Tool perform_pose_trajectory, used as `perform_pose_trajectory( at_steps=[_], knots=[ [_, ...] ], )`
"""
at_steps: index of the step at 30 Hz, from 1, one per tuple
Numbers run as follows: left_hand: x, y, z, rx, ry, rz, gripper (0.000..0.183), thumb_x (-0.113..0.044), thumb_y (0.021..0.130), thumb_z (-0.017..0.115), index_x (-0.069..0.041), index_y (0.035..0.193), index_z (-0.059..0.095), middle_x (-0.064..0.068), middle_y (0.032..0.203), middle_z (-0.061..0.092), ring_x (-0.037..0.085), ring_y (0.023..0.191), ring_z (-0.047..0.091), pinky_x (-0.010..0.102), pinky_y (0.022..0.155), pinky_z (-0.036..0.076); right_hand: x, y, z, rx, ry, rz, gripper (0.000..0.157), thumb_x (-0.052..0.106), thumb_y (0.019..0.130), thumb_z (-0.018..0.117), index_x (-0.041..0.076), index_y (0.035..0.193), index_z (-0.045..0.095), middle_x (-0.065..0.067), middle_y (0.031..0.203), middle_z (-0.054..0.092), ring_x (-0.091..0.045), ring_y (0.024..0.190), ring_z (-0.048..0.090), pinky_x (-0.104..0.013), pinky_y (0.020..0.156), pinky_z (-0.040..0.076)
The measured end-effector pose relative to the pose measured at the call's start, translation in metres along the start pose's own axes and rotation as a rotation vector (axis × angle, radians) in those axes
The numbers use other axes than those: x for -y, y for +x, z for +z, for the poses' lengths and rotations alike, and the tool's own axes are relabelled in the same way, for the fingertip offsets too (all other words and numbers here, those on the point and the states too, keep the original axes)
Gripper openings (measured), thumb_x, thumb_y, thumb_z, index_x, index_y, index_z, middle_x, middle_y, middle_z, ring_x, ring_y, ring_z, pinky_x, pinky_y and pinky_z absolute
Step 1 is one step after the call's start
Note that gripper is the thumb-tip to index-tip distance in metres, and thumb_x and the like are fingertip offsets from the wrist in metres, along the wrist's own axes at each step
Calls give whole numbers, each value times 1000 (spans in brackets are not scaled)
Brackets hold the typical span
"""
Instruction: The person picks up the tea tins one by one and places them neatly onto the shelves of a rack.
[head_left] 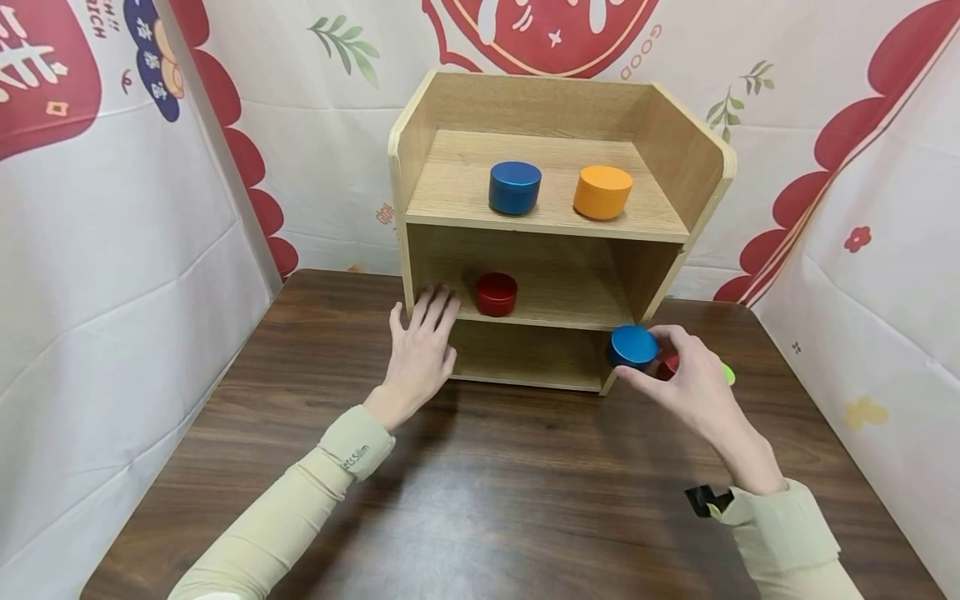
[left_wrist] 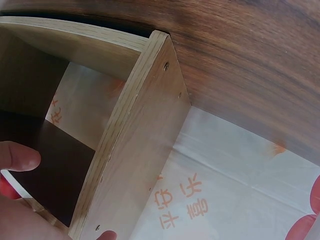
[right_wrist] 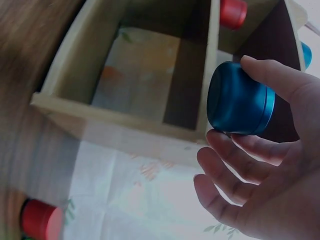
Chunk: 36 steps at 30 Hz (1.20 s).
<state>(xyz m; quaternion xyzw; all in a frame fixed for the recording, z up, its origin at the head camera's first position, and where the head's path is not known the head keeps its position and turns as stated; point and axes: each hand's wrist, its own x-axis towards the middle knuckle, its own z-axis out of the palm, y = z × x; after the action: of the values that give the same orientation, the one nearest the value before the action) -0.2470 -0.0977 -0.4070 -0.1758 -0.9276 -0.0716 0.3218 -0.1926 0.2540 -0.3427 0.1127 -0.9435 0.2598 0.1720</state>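
My right hand (head_left: 701, 383) pinches a round blue tin (head_left: 632, 347) between thumb and fingers, beside the lower right front of a wooden shelf unit (head_left: 551, 227). In the right wrist view the same blue tin (right_wrist: 240, 100) is tilted, held clear of the table. At the unit's left side my left hand (head_left: 420, 350) rests with fingers extended at the middle shelf's front edge. Its thumb (left_wrist: 20, 156) shows in front of the lower compartment in the left wrist view, and a fingertip (left_wrist: 107, 235) shows by the outer side panel. A red tin (head_left: 496, 294) sits on the middle shelf.
Another blue tin (head_left: 514, 188) and an orange tin (head_left: 603, 192) stand on the top shelf. Behind my right hand, a red tin (head_left: 667, 367) and a green item (head_left: 728, 374) are partly hidden on the brown table (head_left: 480, 500). Printed cloth (head_left: 330, 167) surrounds the table.
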Motion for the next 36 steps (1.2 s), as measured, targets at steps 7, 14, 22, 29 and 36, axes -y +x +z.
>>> perform_pose_trajectory(
  at_steps=[7, 14, 22, 29, 36],
  knots=[
    [1, 0, -1, 8, -1, -1, 75, -14, 78, 66, -14, 147, 37, 8, 152, 38, 28, 143, 30, 66, 106, 23, 22, 15, 1, 12, 60, -47, 62, 36, 77, 79, 2, 122, 54, -17, 104, 63, -28, 88, 61, -33, 70, 46],
    [1, 0, -1, 16, -2, -6, 76, -14, 79, 66, -15, 148, 35, 7, 153, 37, 27, 144, 28, 66, 106, 22, 39, 38, 7, 38, 85, -55, 63, 39, 79, 76, 2, 124, 54, -18, 106, 64, -29, 90, 61, -37, 71, 50],
    [0, -1, 0, 22, 2, -6, 77, -15, 78, 67, -15, 148, 36, 7, 153, 36, 27, 145, 28, 66, 107, 22, 46, 59, 20, 42, 100, -72, 64, 37, 80, 76, -1, 126, 52, -20, 109, 62, -29, 91, 57, -38, 74, 49],
    [1, -1, 1, 12, 6, -4, 76, -15, 78, 67, -15, 148, 37, 7, 153, 38, 27, 144, 29, 67, 106, 24, 50, 71, 30, 32, 96, -89, 65, 34, 80, 76, -3, 127, 51, -21, 108, 60, -32, 94, 55, -42, 78, 46],
    [1, -1, 1, 6, 3, 1, 75, -14, 79, 66, -15, 148, 37, 7, 152, 38, 27, 144, 30, 67, 106, 24, 48, 81, 38, 37, 84, -75, 64, 33, 79, 77, -3, 126, 52, -23, 110, 60, -35, 103, 50, -49, 88, 42]
  ],
)
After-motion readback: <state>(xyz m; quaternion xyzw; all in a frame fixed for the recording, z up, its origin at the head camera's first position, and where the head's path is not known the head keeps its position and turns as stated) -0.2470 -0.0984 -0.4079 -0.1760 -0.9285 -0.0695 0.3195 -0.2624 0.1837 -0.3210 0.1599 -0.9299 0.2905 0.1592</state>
